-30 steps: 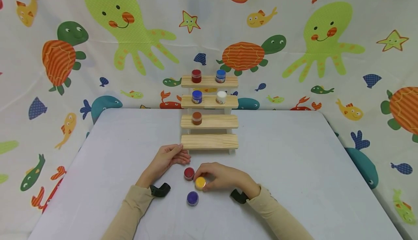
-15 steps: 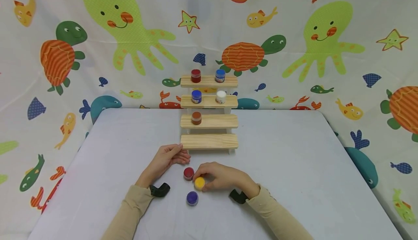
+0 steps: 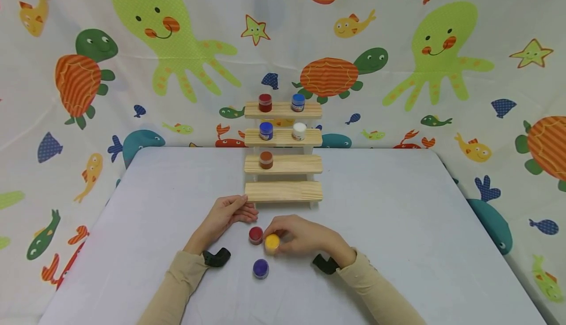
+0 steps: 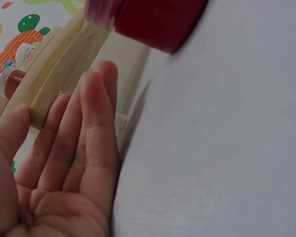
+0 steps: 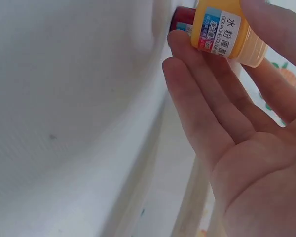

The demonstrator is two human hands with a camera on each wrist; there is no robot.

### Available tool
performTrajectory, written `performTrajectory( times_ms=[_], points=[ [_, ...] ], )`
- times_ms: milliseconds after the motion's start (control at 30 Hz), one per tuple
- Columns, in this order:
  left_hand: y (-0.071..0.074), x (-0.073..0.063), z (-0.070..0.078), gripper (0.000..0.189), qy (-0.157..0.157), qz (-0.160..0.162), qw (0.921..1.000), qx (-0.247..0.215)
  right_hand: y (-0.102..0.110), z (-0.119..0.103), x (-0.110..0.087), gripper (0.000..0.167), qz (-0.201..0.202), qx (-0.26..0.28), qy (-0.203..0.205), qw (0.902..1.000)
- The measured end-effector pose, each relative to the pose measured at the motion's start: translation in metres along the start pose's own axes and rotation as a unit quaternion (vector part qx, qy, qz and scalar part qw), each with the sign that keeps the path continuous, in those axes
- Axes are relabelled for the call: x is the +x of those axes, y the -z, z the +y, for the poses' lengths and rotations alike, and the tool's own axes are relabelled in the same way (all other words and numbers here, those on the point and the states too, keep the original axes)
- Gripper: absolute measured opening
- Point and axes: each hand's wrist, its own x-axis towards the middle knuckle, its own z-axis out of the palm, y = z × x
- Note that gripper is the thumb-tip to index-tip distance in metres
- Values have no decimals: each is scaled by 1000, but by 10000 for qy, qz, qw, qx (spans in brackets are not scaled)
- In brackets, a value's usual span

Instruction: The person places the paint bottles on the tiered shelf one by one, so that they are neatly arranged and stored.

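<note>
My right hand pinches a yellow paint jar between thumb and fingers. In the right wrist view the yellow jar shows its printed label and clear lid. Just left of it stands a red paint jar; nearer me is a purple paint jar. My left hand holds the left end of the lowest step of a wooden tiered stand. In the left wrist view the thumb lies against the board's end, with the fingers reaching beneath it.
Higher steps of the stand bear a brown jar, a dark blue jar, a white jar, a dark red jar and a blue jar. A patterned cloth hangs behind the white table.
Over the last half second my right hand and the yellow jar have shifted slightly away from me, with the jar apparently lifting. The left hand keeps its place at the stand.
</note>
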Motion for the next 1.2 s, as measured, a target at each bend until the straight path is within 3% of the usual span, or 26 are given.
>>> performTrajectory(
  times_ms=[767,1200],
  points=[
    [2,1,-2,56,-9,0,10000,32,18,-8,-9,35,920,598,671,9917],
    [1,1,-2,55,-30,-41,10000,76,25,-17,-15,37,1869,487,663,9789]
  ],
)
